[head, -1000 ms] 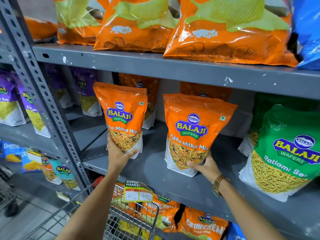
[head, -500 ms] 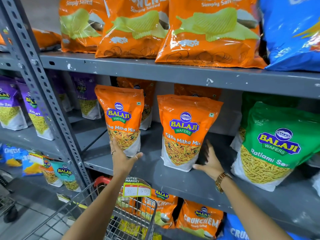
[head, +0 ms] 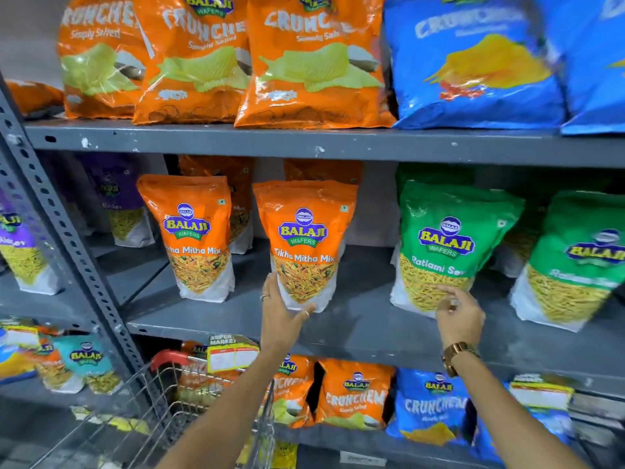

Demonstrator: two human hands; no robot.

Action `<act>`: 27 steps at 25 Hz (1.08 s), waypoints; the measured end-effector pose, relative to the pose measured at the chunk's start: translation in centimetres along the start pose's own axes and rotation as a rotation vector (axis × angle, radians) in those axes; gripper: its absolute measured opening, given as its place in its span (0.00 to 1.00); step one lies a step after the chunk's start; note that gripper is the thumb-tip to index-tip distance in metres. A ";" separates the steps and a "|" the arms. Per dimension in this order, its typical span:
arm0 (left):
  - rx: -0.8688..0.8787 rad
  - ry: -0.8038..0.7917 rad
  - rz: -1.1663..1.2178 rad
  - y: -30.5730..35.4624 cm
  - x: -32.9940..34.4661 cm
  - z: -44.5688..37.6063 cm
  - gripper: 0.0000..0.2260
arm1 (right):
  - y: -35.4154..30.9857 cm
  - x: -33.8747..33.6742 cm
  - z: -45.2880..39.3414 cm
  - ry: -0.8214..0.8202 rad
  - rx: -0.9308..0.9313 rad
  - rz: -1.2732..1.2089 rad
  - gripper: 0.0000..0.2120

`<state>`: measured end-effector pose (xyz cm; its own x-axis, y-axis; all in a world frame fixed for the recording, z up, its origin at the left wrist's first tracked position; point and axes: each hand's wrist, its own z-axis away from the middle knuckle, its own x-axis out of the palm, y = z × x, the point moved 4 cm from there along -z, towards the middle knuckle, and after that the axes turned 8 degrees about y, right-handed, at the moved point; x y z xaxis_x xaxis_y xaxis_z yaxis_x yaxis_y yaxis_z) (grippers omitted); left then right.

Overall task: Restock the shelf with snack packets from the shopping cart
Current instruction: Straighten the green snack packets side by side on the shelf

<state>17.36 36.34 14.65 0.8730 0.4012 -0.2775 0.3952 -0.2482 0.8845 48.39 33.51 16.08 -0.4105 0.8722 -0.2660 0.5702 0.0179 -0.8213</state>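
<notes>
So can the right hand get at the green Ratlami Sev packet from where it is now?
Probably yes. The right hand is open and right at the lower front of the green Ratlami Sev packet, which stands upright at the shelf edge. Nothing lies between them; the neighbouring packets stand clear to either side.

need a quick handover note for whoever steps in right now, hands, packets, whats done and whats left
Left hand: open, palm against the base of the right Tikha Mitha Mix packet.
Right hand: open, at the lower edge of the green Ratlami Sev packet; contact unclear, image blurred.
Done: both orange mix packets, including the left one, stand upright on the middle shelf.
Left: square up these packets, then fetch more from the shopping cart; its contents can't be made out.
</notes>
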 end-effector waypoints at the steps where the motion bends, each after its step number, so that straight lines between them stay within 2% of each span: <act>1: 0.005 -0.010 0.016 0.9 1.0 0.3 0.41 | 0.6 -1.0 -0.8 -0.001 0.006 0.012 0.13; 10: 0.009 -0.079 -0.041 7.1 12.1 3.4 0.43 | 5.9 -6.5 -7.6 -0.110 -0.163 0.091 0.15; 13: -0.039 -0.127 -0.004 8.4 16.6 4.7 0.44 | 8.4 -8.0 -10.7 -0.075 -0.068 0.089 0.26; 15: -0.062 -0.171 0.024 9.9 22.9 5.1 0.49 | 12.6 -9.0 -15.0 -0.032 0.023 0.100 0.36; 17: -0.117 -0.159 0.013 9.9 25.1 4.8 0.54 | 14.6 -8.7 -16.4 -0.008 0.124 0.088 0.46; 20: -0.144 -0.122 0.013 8.2 25.1 5.0 0.57 | 15.9 -8.4 -15.0 -0.025 0.270 0.025 0.56; 22: -0.159 -0.094 0.042 8.0 24.4 5.2 0.55 | 15.9 -7.9 -14.7 -0.037 0.283 -0.016 0.60; 27: -0.197 -0.046 -0.091 8.5 25.3 5.9 0.53 | 17.0 -7.1 -15.3 0.034 0.239 -0.016 0.57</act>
<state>44.54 39.17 12.88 0.8501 0.3723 -0.3725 0.4134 -0.0336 0.9099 71.89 35.11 11.76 -0.3917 0.8887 -0.2382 0.3778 -0.0807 -0.9224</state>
